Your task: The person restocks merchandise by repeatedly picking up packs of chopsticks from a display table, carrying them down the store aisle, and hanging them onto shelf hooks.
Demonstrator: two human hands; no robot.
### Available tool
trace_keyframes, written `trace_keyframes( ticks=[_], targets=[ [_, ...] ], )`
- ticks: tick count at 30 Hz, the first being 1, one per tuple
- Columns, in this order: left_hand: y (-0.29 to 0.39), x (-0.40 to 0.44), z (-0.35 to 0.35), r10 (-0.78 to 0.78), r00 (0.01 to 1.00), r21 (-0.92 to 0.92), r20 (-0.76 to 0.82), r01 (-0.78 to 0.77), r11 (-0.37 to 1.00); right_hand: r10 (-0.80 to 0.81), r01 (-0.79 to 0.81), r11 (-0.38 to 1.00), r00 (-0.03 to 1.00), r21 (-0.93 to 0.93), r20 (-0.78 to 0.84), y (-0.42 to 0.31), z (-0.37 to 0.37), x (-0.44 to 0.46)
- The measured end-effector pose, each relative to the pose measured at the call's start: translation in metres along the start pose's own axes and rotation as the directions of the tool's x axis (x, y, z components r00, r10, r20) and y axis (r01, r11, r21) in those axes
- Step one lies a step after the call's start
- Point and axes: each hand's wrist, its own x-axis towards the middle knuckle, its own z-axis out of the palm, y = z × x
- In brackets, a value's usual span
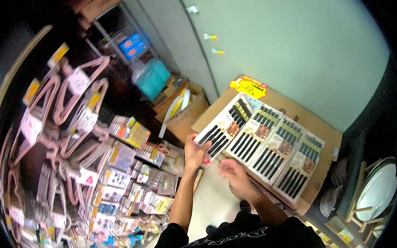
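Note:
My left hand (196, 152) grips the lower end of a flat white package (225, 125) with a row of black sticks, probably chopsticks. That package lies tilted at the left of three similar packages (254, 134), side by side on a brown cardboard box (323, 127). Just right of the held package's lower end, my right hand (235, 174) hovers near the box's front edge with its fingers curled apart and nothing in them. A yellow and red price sign (250, 87) stands at the box's back edge.
Pink hangers (78, 89) and small packaged goods (118, 178) hang on the left. An open carton (188, 112) stands behind, near a teal bag (152, 78). White plates (377, 189) stand on a rack at the right. A green-grey wall (294, 48) rises behind the box.

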Motion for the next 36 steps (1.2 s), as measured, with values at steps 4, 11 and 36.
trace_keyframes(
  ticks=[4, 11, 36],
  targets=[
    [0.060, -0.083, -0.060, -0.247, 0.954, -0.136, -0.171, 0.225, 0.965, 0.089, -0.099, 0.989, 0.992, 0.113, 0.089, 0.018, 0.039, -0.010],
    [0.024, -0.291, -0.188, -0.338, 0.735, -0.416, -0.588, 0.083, 0.905, 0.423, -0.529, 0.813, 0.823, 0.244, 0.378, 0.049, 0.193, -0.104],
    [0.013, -0.864, -0.507, -0.596, 0.002, -0.558, -0.803, -0.351, 0.752, 0.295, -0.163, 0.938, -0.086, -0.306, 0.952, 0.222, 0.714, -0.530]
  ],
)
